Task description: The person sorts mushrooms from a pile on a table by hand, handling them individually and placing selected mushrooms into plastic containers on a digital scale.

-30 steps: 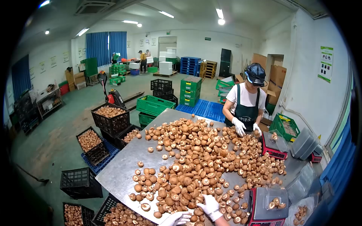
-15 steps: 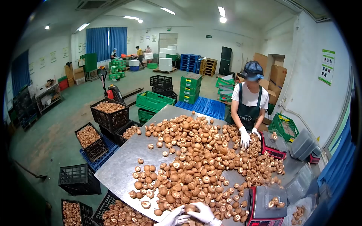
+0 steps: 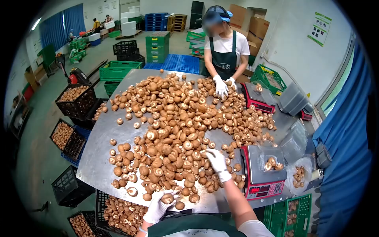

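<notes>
A large heap of brown shiitake mushrooms (image 3: 169,134) spreads over the metal table (image 3: 98,158). At the near edge, my gloved left hand (image 3: 157,208) holds one mushroom (image 3: 167,198), its fingers curled around the cap. My gloved right hand (image 3: 217,161) reaches out over the right side of the heap, fingers stretched and touching mushrooms there. Close by on the right stands a red scale (image 3: 258,189), with a clear plastic tray (image 3: 272,162) holding several mushrooms on top.
Across the table a co-worker (image 3: 225,47) in white gloves handles mushrooms near a second red scale (image 3: 256,103). Clear boxes (image 3: 294,144) and a bag of mushrooms (image 3: 299,176) lie at right. Black crates of mushrooms (image 3: 123,215) stand below the left edge; a green crate (image 3: 288,216) stands lower right.
The view has tipped down and turned right. My hands, close together at the near edge before, are now apart: the right has reached forward onto the heap, the left stays near the edge.
</notes>
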The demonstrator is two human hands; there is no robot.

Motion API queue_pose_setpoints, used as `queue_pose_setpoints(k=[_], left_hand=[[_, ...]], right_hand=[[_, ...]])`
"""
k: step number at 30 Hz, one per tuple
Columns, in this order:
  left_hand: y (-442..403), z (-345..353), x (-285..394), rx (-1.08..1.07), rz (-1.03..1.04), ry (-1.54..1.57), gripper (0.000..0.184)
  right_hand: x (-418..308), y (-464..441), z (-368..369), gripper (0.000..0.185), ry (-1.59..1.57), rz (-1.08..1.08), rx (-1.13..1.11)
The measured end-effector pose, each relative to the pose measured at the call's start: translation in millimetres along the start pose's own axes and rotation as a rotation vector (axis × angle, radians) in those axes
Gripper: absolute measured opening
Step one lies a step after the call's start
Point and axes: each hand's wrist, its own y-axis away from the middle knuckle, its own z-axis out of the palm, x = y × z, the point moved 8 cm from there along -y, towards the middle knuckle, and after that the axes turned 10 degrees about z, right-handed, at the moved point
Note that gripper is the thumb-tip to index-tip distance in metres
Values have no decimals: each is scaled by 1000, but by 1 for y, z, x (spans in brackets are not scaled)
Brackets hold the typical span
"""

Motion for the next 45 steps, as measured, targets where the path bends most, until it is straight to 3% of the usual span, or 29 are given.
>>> queue_pose_setpoints(k=[5, 8, 10, 13, 16, 21, 23, 24, 25, 27, 29, 30, 33, 34, 37, 39, 45], left_hand=[[-7, 4, -7, 19, -7, -15, 43], [-6, 6, -8, 32, -34, -84, 41], [2, 12, -3, 37, -78, -173, 38], [-3, 19, 1, -43, 6, -169, 38], [-4, 27, 5, -88, 7, -201, 41], [-1, 31, 6, -138, -8, -246, 43], [2, 24, 3, -148, -13, -193, 54], [6, 19, 3, -125, -23, -134, 56], [10, 16, 6, -104, -31, -76, 59], [6, -13, 1, -22, 12, -20, 53], [16, -29, 7, -1, 24, -31, 51], [19, -68, -2, 22, 74, -27, 50], [52, -79, 39, 231, 365, 102, 62], [60, -140, 28, 283, 377, 271, 66], [92, -172, 23, 566, 368, 484, 70], [99, -184, 12, 540, 280, 294, 65], [77, -133, 27, 347, 258, 77, 50]], right_hand=[[11, 1, 64, 59, 560, -259, 11], [28, -15, 65, 60, 535, -116, -38], [43, -14, 71, 58, -348, 229, -415], [33, 10, 72, 57, -753, 485, -577], [23, 31, 86, 60, -891, 455, -722], [-39, 77, 95, 60, -875, 452, -868], [-53, 86, 106, 59, -510, 206, -853], [-66, 101, 113, 57, -505, 140, -869], [-73, 118, 126, 57, -329, 107, -999], [-84, 158, 144, 55, -237, 335, -1249], [-93, 158, 148, 52, -66, 84, -1204], [-109, 145, 143, 51, -97, -257, -1015], [-93, 85, 125, 48, 38, -241, -631], [-86, 66, 122, 47, 137, -292, -498], [-75, 43, 125, 48, 407, -409, -297], [-70, 49, 146, 53, 744, -476, -392], [-48, 47, 138, 38, 596, -457, -266]])
